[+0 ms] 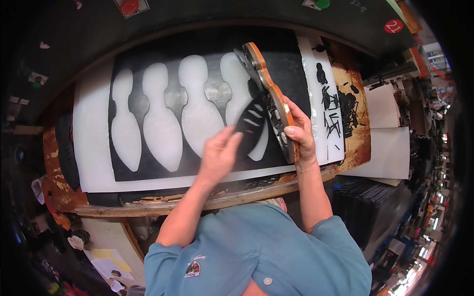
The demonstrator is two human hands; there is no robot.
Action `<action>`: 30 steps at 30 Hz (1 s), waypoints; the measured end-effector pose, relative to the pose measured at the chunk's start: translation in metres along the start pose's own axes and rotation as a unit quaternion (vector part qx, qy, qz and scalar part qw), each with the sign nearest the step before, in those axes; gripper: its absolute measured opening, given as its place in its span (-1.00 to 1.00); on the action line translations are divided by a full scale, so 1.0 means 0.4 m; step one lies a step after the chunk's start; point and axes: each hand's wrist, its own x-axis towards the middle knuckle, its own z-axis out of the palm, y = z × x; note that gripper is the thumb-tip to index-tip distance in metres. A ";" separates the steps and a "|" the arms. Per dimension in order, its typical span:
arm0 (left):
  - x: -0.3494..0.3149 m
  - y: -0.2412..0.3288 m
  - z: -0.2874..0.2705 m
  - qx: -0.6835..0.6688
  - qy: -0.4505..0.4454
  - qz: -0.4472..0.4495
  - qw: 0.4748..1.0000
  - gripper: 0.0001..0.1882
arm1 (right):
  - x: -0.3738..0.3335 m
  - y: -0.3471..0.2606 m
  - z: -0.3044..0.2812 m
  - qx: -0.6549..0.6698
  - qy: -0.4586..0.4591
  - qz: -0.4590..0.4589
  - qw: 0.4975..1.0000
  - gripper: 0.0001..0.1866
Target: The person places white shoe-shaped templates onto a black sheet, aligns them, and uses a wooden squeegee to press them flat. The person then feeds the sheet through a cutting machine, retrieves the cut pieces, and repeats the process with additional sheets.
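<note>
My right hand [301, 132] grips a sole-shaped cutting die [270, 84] with an orange outer edge, thumb on its near part. The die stands tilted on edge, its dark inner side facing left. My left hand [219, 153] pinches the edge of a black slotted sole piece [251, 118], which hangs beside the die; whether its far end is still inside the die is hidden. Beneath both hands lies a black sheet [286, 52] with several sole-shaped holes, through which a white cutting board [94, 128] shows. The die and the black piece partly cover the rightmost hole.
Black scraps [332, 116] lie along the right of the board. A dark machine beam [197, 17] spans the far side, with a red button [129, 7] and a green button [322, 4]. Stacked black sheets [373, 207] stand at right. A wooden rail [197, 204] edges the near side.
</note>
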 end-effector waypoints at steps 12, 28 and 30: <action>-0.098 -0.056 -1.058 0.322 0.490 0.138 0.798 -0.52 | -0.021 -0.054 -0.064 -0.340 0.065 -0.137 0.928 -0.02; -0.057 -0.055 -1.257 0.578 0.504 0.185 0.615 -0.45 | 0.007 0.001 -0.098 -0.660 0.050 -0.248 0.707 -0.21; -0.049 -0.025 -1.050 0.515 0.480 0.227 0.673 -0.51 | 0.009 0.002 -0.097 -0.656 0.048 -0.253 0.710 -0.22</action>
